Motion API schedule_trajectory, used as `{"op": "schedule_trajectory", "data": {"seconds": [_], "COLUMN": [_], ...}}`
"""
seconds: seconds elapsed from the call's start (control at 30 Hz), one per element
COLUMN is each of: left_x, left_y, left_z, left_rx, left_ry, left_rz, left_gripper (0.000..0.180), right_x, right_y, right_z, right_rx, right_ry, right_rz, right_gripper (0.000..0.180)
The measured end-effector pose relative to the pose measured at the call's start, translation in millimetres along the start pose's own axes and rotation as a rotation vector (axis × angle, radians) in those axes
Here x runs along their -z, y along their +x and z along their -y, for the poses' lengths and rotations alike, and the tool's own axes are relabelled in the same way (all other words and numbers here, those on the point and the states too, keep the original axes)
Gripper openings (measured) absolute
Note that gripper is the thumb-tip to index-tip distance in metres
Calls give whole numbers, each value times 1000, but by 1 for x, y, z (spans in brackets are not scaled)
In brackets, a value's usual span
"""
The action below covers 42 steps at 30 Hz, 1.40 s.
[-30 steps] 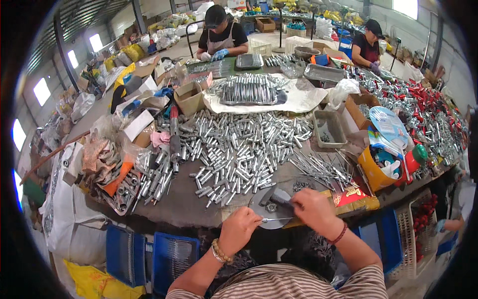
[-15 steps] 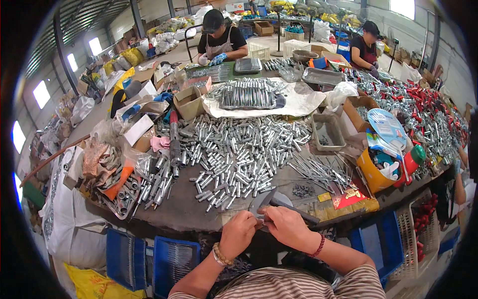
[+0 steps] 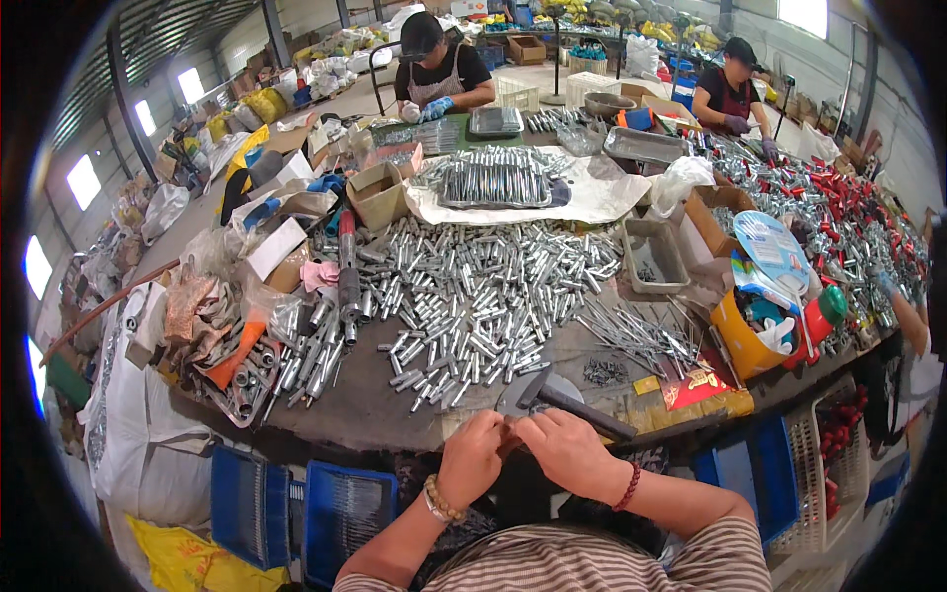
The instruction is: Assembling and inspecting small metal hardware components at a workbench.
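Observation:
My left hand (image 3: 472,456) and my right hand (image 3: 567,449) are pressed together at the near edge of the work table (image 3: 365,409). Their fingertips pinch a small metal part (image 3: 509,422) that is mostly hidden between them. Just beyond my fingers lies a dark hammer (image 3: 574,403), its head resting on a round grey metal block (image 3: 560,380). A beaded bracelet sits on my left wrist and a red one on my right. Neither hand touches the hammer.
A broad heap of short silver tubes (image 3: 473,296) covers the table's middle, with thin rods (image 3: 641,335) and small dark screws (image 3: 604,371) to the right. An orange bucket (image 3: 740,340), a grey tray (image 3: 656,252) and blue crates (image 3: 340,508) stand around. Two other people (image 3: 434,69) work at the far end.
My hands were apart over the round block with a thin rod between them. They have drawn back toward me and closed together at the table edge.

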<state>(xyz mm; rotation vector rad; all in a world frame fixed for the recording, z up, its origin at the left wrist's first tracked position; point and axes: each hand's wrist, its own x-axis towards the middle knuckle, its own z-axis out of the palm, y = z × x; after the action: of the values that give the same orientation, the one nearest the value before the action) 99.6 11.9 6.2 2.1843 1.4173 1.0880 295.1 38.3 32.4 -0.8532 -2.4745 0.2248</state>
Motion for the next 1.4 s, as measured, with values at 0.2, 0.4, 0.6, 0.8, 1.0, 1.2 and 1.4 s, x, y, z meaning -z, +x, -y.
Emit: {"op": "schedule_trajectory", "data": {"seconds": [0.2,0.4,0.6,0.8,1.0,1.2,1.4], "left_x": [-6,-4,-6,-4,-4,-3,-2], "left_y": [-3,13,11,6,9,7,4], "left_z": [19,14,14,15,14,16,17], "left_rx": [-18,-6,19,30,12,42,50], "left_ry": [42,-14,-59,-94,-120,-97,-73], "left_rz": [50,37,26,46,48,63,42], "left_gripper": [7,12,13,15,15,13,16], "right_x": [-4,23,25,46,46,37,29], "right_y": [-7,-20,-31,-46,-56,-41,-31], "right_z": [-9,-47,-39,-5,2,-15,-20], "right_rx": [-225,-362,-375,-293,-219,-328,-200], "right_ry": [137,-157,-4,28,-123,101,-198], "right_rz": [-100,-86,-173,-206,-39,-174,-48], "right_gripper": [34,35,38,49,51,48,28]}}
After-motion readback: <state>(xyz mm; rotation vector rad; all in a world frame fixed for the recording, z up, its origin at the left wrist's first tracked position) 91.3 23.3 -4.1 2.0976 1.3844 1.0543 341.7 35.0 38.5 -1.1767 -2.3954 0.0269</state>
